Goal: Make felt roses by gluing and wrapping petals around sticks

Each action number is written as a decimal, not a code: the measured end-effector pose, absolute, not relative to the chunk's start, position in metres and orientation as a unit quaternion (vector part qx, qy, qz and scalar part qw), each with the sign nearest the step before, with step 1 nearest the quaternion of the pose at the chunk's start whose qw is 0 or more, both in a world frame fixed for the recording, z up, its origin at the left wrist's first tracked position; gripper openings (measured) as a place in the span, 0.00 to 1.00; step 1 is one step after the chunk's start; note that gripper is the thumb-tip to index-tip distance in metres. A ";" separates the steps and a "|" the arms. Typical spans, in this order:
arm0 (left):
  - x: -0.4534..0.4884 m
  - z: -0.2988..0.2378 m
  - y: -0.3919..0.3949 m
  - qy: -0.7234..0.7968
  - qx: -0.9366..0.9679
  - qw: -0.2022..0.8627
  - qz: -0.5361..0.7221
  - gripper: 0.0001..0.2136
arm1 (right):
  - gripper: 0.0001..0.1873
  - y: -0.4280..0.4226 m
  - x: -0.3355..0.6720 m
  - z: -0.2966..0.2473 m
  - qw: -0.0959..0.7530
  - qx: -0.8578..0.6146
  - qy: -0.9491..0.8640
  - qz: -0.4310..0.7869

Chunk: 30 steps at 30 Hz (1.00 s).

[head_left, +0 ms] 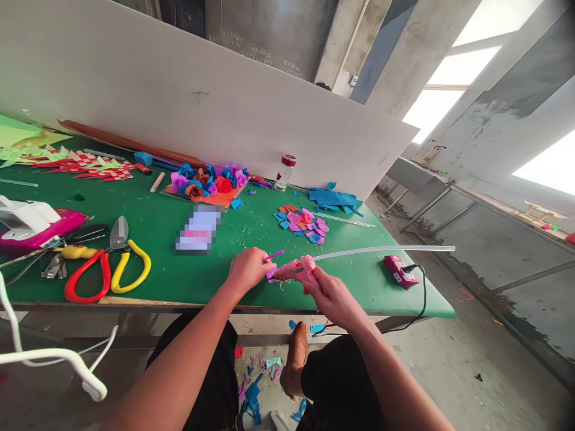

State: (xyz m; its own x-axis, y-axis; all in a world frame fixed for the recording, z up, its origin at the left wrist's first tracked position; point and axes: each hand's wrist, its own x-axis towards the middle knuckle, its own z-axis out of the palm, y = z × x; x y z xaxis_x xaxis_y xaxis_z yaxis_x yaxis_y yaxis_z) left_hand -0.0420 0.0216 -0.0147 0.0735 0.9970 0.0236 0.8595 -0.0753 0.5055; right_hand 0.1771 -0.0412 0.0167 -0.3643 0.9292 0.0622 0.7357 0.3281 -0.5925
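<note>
My right hand (326, 292) is closed round a pink glue gun (294, 270) with a long clear glue stick (381, 249) trailing out to the right. Its nozzle points left at a small purple paper piece (273, 256) pinched in my left hand (247, 269). Both hands hover over the front edge of the green table (179, 263). Beyond them lies a pile of cut petals (302, 225) in pink, blue and orange.
Red and yellow handled shears (108, 263) lie at the left, beside a pink and white device (36, 224). Finished paper flowers (207, 179), a small jar (285, 172) and blue scraps (335, 197) sit near the white board. A pink power strip (398, 270) with black cable lies right.
</note>
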 end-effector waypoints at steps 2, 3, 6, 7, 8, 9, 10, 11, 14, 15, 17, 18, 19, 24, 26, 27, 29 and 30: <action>-0.042 -0.015 0.022 0.655 0.709 0.183 0.187 0.10 | 0.13 -0.041 0.179 0.016 0.200 -0.524 -0.795 0.230; -0.042 -0.015 0.022 0.654 0.710 0.182 0.187 0.10 | 0.13 -0.040 0.180 0.015 0.199 -0.523 -0.798 0.224; -0.042 -0.015 0.022 0.652 0.712 0.182 0.187 0.10 | 0.14 -0.039 0.183 0.015 0.203 -0.527 -0.796 0.217; -0.042 -0.014 0.022 0.652 0.711 0.183 0.187 0.10 | 0.15 -0.039 0.184 0.016 0.207 -0.529 -0.792 0.223; -0.042 -0.014 0.022 0.652 0.711 0.185 0.187 0.10 | 0.17 -0.039 0.185 0.017 0.215 -0.531 -0.786 0.232; -0.042 -0.014 0.022 0.653 0.710 0.187 0.186 0.10 | 0.18 -0.039 0.186 0.019 0.224 -0.533 -0.778 0.244; -0.042 -0.014 0.022 0.653 0.710 0.189 0.185 0.11 | 0.19 -0.039 0.187 0.021 0.232 -0.537 -0.769 0.258; -0.043 -0.014 0.022 0.653 0.709 0.191 0.185 0.11 | 0.19 -0.040 0.188 0.023 0.239 -0.543 -0.757 0.275; -0.043 -0.013 0.022 0.654 0.708 0.195 0.184 0.11 | 0.23 -0.041 0.193 0.028 0.254 -0.561 -0.714 0.334; -0.043 -0.013 0.022 0.654 0.707 0.195 0.183 0.11 | 0.24 -0.042 0.195 0.030 0.256 -0.563 -0.702 0.352; -0.042 -0.013 0.022 0.657 0.706 0.192 0.181 0.11 | 0.25 -0.043 0.199 0.031 0.262 -0.565 -0.684 0.379; -0.042 -0.013 0.022 0.658 0.707 0.190 0.180 0.11 | 0.25 -0.043 0.201 0.031 0.265 -0.565 -0.676 0.391; -0.042 -0.012 0.022 0.658 0.707 0.188 0.179 0.11 | 0.25 -0.042 0.203 0.031 0.271 -0.565 -0.667 0.403; -0.042 -0.009 0.020 0.655 0.703 0.205 0.187 0.11 | 0.26 -0.035 0.215 0.025 0.330 -0.554 -0.598 0.476; -0.043 -0.008 0.020 0.650 0.701 0.219 0.193 0.11 | 0.26 -0.029 0.223 0.022 0.355 -0.537 -0.569 0.512; -0.044 -0.008 0.021 0.648 0.700 0.227 0.197 0.12 | 0.27 -0.025 0.228 0.021 0.363 -0.530 -0.558 0.525; -0.046 -0.010 0.022 0.645 0.695 0.243 0.205 0.13 | 0.27 -0.016 0.238 0.016 0.368 -0.531 -0.548 0.531; -0.048 -0.011 0.024 0.643 0.694 0.249 0.209 0.13 | 0.26 -0.012 0.243 0.013 0.367 -0.538 -0.546 0.527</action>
State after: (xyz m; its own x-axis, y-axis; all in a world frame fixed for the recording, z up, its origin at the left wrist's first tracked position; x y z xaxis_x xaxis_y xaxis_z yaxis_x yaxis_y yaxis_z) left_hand -0.0476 0.0235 -0.0110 0.0872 0.9957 -0.0311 0.7876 -0.0498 0.6141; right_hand 0.2433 -0.0117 0.0132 -0.1512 0.9743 -0.1669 0.2009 -0.1351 -0.9703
